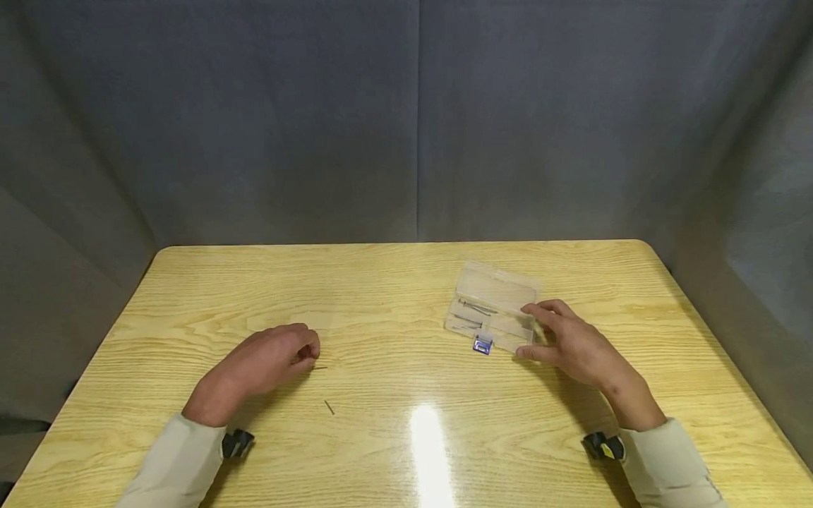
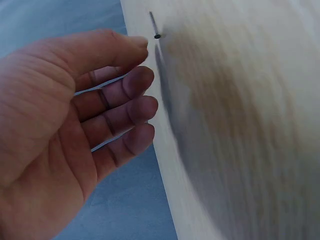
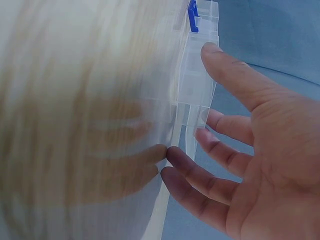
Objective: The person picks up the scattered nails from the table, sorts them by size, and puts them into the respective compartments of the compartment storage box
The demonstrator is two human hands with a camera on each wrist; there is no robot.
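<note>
**A:** At nine o'clock on the table (image 1: 394, 282), what is the left hand (image 1: 263, 367) doing?

**B:** It rests knuckles-up with the fingers loosely curled and holds nothing. In the left wrist view its fingertips (image 2: 142, 80) sit just beside a small nail (image 2: 154, 25), near but apart. In the head view a nail (image 1: 329, 407) lies at about five o'clock from that hand, and a faint thin sliver (image 1: 320, 367) shows just past its fingertips; I cannot tell what that is.

**A:** How would such a nail handle?

**B:** I'd judge it light, stiff and thin, lying flat on glossy laminate, so it may skate away. A pinch across the shaft near the head seems best.

**A:** And toward three o'clock?

**B:** A clear plastic box (image 1: 492, 314) with a blue latch (image 1: 482, 344) lies open, with a few thin metal pieces in its compartments. The right hand (image 1: 571, 346) has its fingers spread, thumb at the near corner and the rest along the box's right edge; the right wrist view shows the fingers (image 3: 210, 135) touching the rim, steadying more than clamping. The box looks light, rigid and slick, probably easy to slide or tip, so hold it by the side walls.

**A:** The surroundings?

**B:** The table is pale wood-grain with rounded corners and a bright glare at six o'clock. A grey cloth backdrop (image 1: 406, 120) encloses it from nine through three o'clock.
</note>
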